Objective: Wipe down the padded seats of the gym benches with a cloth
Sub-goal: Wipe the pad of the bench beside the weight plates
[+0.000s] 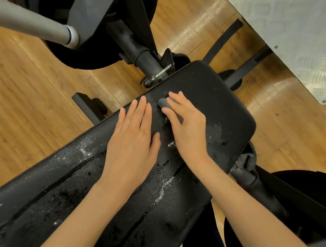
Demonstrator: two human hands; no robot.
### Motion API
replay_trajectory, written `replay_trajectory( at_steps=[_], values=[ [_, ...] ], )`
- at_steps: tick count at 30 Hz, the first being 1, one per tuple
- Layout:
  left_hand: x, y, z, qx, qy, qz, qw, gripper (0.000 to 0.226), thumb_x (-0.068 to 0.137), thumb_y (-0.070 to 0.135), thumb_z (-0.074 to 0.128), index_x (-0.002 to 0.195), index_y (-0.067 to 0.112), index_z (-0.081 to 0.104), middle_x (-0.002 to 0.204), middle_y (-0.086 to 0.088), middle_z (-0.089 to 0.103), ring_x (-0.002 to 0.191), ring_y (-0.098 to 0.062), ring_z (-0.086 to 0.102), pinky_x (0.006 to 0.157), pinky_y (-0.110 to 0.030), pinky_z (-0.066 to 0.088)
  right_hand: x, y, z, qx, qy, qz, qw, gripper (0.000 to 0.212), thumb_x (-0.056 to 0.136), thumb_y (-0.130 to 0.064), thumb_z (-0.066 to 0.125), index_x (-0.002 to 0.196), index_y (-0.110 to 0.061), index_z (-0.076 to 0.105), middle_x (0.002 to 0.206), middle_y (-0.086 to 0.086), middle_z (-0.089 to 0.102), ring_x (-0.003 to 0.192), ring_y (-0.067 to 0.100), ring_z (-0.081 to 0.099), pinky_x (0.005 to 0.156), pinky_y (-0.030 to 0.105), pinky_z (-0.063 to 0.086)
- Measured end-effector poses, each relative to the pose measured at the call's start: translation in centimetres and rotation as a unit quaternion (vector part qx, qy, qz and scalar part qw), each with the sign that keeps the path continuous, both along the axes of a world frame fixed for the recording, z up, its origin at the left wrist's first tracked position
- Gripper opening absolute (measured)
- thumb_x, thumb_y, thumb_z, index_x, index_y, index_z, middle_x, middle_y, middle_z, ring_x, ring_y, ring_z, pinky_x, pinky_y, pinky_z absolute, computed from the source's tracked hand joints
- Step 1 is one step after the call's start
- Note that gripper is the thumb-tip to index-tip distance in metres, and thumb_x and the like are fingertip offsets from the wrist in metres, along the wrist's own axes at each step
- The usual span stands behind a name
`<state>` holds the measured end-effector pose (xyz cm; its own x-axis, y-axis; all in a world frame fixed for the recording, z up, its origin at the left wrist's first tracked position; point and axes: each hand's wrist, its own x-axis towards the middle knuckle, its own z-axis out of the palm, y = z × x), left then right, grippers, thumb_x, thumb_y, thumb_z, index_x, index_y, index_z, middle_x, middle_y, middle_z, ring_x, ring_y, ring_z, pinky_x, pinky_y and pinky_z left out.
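Cloth (164, 103), soft and balled small, sits pressed under right hand (186, 124); left hand (132, 138) lies flat, fingers straight, on wet, likely slippery seat (224, 107).

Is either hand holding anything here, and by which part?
The right hand presses a small dark cloth against the bench pad, fingers over its top; only one end shows. The left hand lies flat on the pad, holding nothing.
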<state>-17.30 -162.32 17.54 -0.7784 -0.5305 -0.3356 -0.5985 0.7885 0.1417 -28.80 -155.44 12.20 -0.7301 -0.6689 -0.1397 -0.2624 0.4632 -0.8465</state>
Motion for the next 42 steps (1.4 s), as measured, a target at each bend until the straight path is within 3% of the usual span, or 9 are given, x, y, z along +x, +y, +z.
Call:
replay_trajectory(
  at_steps=[3, 8, 12, 18, 22, 26, 32, 36, 42],
  values=[
    [1.7, 0.4, 1.3, -0.010, -0.015, 0.004, 1.000, 0.067, 0.100, 0.038, 0.034, 0.155, 0.002, 0.025, 0.165, -0.014, 0.019, 0.153, -0.025, 0.014, 0.125, -0.042, 0.009, -2.3, -1.8, -1.2, 0.003, 0.044, 0.003, 0.999, 0.022, 0.091, -0.011, 0.067, 0.111, -0.005, 0.073, 0.128, 0.007, 0.064, 0.130, 0.021, 0.051, 0.112, 0.032, 0.037],
    [3.6, 0.8, 1.7, -0.019, -0.033, -0.001, 0.999, 0.068, 0.102, 0.043, 0.029, 0.157, 0.004, 0.020, 0.166, -0.011, 0.014, 0.154, -0.023, 0.010, 0.124, -0.037, 0.003, -2.7, -3.4, -1.3, 0.018, 0.027, -0.093, 0.995, 0.019, 0.090, -0.017, 0.069, 0.104, -0.005, 0.075, 0.108, 0.003, 0.060, 0.101, 0.017, 0.055, 0.088, 0.024, 0.045],
    [3.6, 1.0, 1.6, -0.024, -0.028, 0.011, 0.999, 0.068, 0.101, 0.041, 0.029, 0.155, 0.002, 0.024, 0.165, -0.013, 0.018, 0.153, -0.025, 0.015, 0.124, -0.040, 0.009, -1.4, -1.1, 0.0, 0.009, 0.022, -0.028, 0.999, 0.014, 0.086, -0.016, 0.073, 0.098, -0.009, 0.077, 0.101, 0.001, 0.062, 0.098, 0.014, 0.054, 0.084, 0.007, 0.038],
    [3.5, 1.1, 1.5, -0.035, -0.034, 0.007, 0.999, 0.067, 0.102, 0.042, 0.028, 0.156, 0.002, 0.023, 0.165, -0.013, 0.017, 0.154, -0.025, 0.014, 0.125, -0.043, 0.014, -3.4, -4.6, -1.4, 0.044, 0.045, -0.100, 0.993, 0.012, 0.088, -0.010, 0.070, 0.098, -0.005, 0.074, 0.100, 0.002, 0.058, 0.095, 0.012, 0.046, 0.077, 0.003, 0.035],
    [3.6, 1.1, 1.4, -0.036, -0.035, 0.009, 0.999, 0.068, 0.101, 0.042, 0.029, 0.156, 0.002, 0.023, 0.166, -0.012, 0.016, 0.154, -0.025, 0.014, 0.125, -0.043, 0.014, -1.1, -2.0, -0.1, 0.020, 0.070, -0.040, 0.997, 0.010, 0.086, -0.008, 0.071, 0.095, -0.007, 0.077, 0.098, 0.004, 0.061, 0.093, 0.016, 0.049, 0.078, 0.008, 0.036],
    [3.6, 1.1, 1.3, -0.044, -0.039, 0.003, 0.998, 0.068, 0.101, 0.041, 0.029, 0.155, 0.001, 0.024, 0.165, -0.014, 0.017, 0.153, -0.026, 0.015, 0.125, -0.044, 0.015, -3.8, -6.1, -1.5, 0.037, 0.076, -0.047, 0.995, 0.011, 0.087, -0.008, 0.070, 0.095, -0.003, 0.076, 0.098, 0.007, 0.059, 0.095, 0.021, 0.050, 0.077, 0.005, 0.031],
    [3.7, 1.1, 1.4, -0.037, -0.044, 0.006, 0.998, 0.068, 0.101, 0.042, 0.028, 0.156, 0.002, 0.023, 0.166, -0.013, 0.015, 0.154, -0.025, 0.013, 0.125, -0.044, 0.015, -1.6, -1.2, -0.1, 0.023, 0.066, -0.052, 0.996, 0.011, 0.087, -0.009, 0.071, 0.095, -0.007, 0.077, 0.097, 0.004, 0.060, 0.092, 0.016, 0.048, 0.079, 0.008, 0.037],
    [3.5, 1.1, 1.3, -0.040, -0.041, 0.005, 0.998, 0.068, 0.101, 0.041, 0.030, 0.155, 0.001, 0.024, 0.165, -0.013, 0.017, 0.153, -0.026, 0.014, 0.125, -0.044, 0.014, -4.1, -5.7, -1.2, 0.045, 0.046, -0.073, 0.995, 0.014, 0.087, -0.006, 0.070, 0.100, 0.001, 0.071, 0.100, 0.011, 0.060, 0.099, 0.023, 0.050, 0.082, 0.030, 0.045],
    [3.6, 1.1, 1.5, -0.031, -0.039, 0.014, 0.999, 0.068, 0.101, 0.041, 0.030, 0.156, 0.002, 0.023, 0.166, -0.013, 0.016, 0.154, -0.025, 0.012, 0.125, -0.043, 0.012, -1.6, -1.3, -0.1, 0.030, 0.064, -0.051, 0.996, 0.010, 0.087, -0.009, 0.071, 0.095, -0.008, 0.077, 0.096, 0.003, 0.059, 0.092, 0.016, 0.047, 0.079, 0.009, 0.037]
  ],
)
